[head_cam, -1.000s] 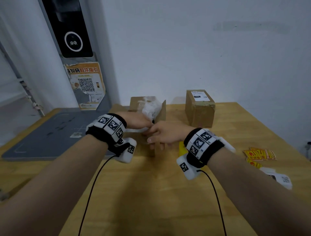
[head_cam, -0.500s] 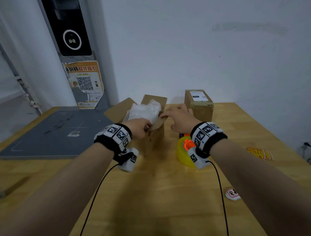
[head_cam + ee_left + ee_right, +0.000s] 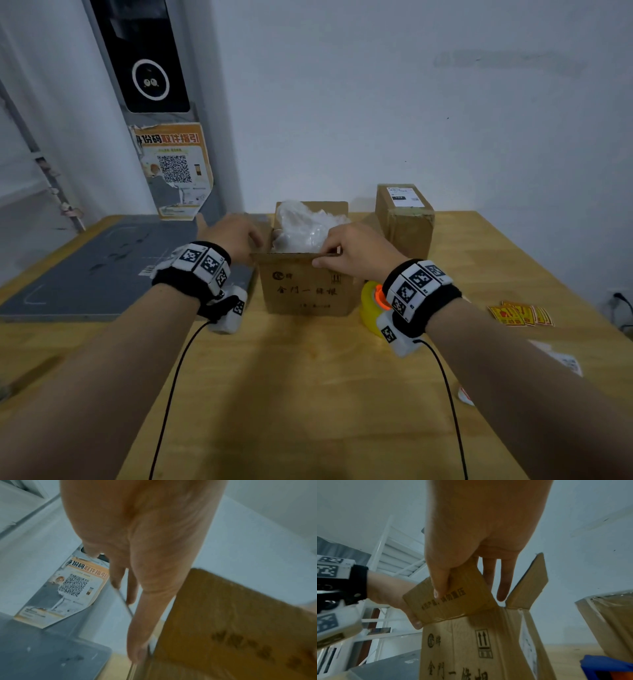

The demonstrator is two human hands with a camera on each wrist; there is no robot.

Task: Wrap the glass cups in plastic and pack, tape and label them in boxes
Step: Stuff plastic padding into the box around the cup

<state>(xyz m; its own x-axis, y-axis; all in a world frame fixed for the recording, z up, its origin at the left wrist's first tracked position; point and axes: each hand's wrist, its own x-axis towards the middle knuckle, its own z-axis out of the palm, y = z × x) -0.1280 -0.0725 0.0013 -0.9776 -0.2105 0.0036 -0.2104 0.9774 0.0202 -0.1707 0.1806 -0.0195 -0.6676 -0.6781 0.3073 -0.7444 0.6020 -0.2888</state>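
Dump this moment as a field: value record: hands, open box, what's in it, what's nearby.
open box: upright on table, flaps not closed
contents: wrapped bundle, clear plastic, sticking above the rim
right hand: pinches near flap, thumb on its outer face
left hand: holds cardboard at the box's left side
tape roll: yellow, right of open box, partly behind right wrist
sealed box: labelled on top, back right
stickers: red-yellow, far right

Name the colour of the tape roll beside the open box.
Tape roll: yellow, orange core; head view shows it best.
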